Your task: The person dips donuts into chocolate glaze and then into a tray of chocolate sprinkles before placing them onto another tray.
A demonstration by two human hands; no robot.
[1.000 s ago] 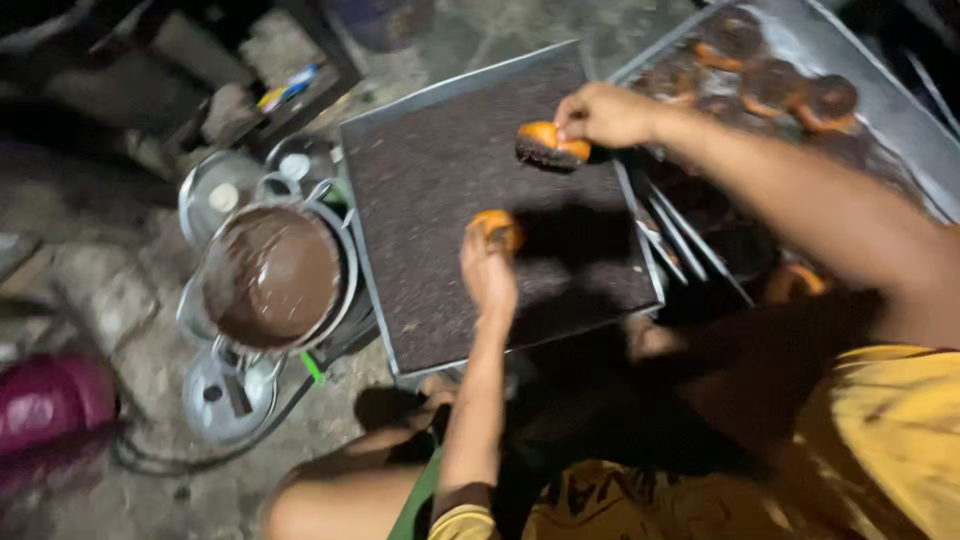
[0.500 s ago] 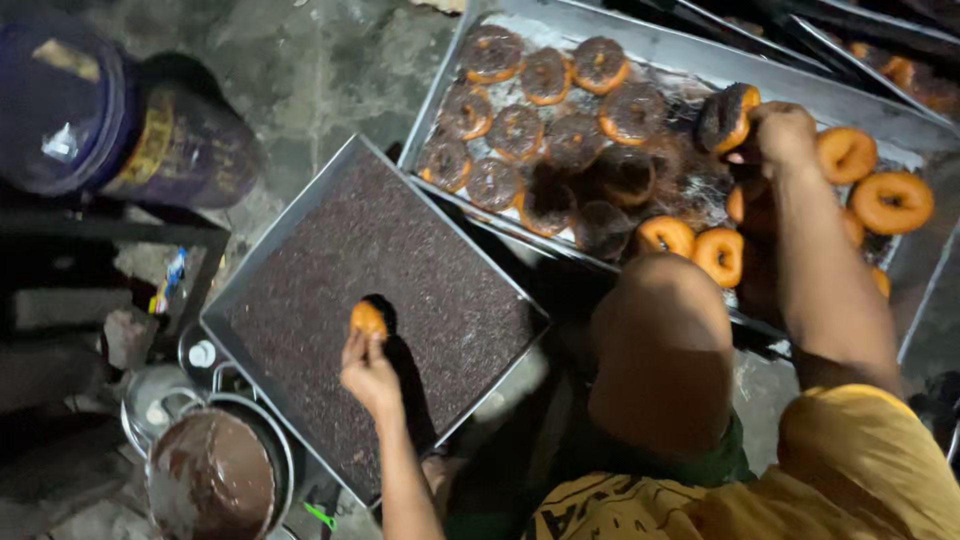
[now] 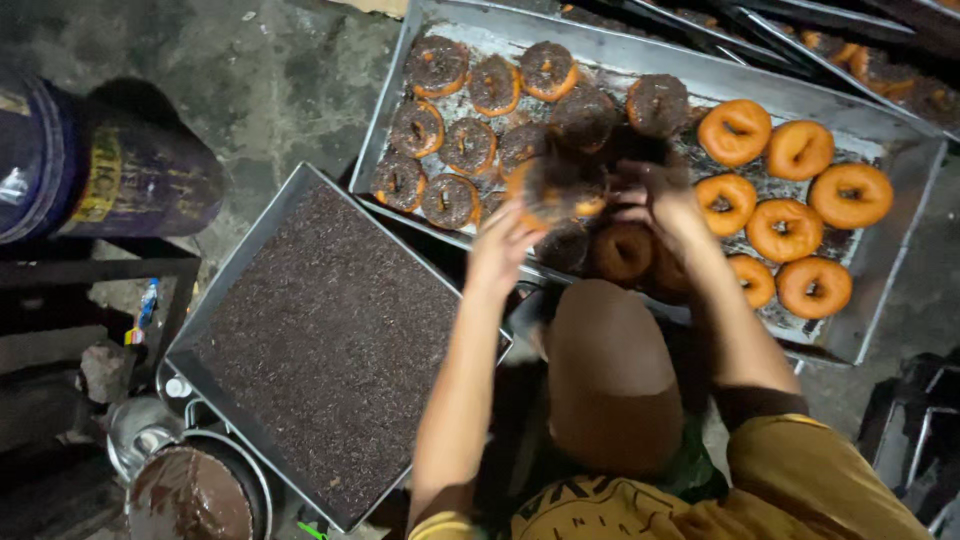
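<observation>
The doughnut (image 3: 552, 190) between the left hand (image 3: 503, 243) and the right hand (image 3: 655, 205) is smeared by motion, so which fingers grip it cannot be told. Both hands blur too. The person's knee (image 3: 612, 370) hides the near rim of the doughnut tray (image 3: 905, 240) (its far right corner runs off the top edge). The bowl of chocolate (image 3: 190, 495) is cut by the bottom edge, and the dark barrel (image 3: 110, 170) by the left edge.
</observation>
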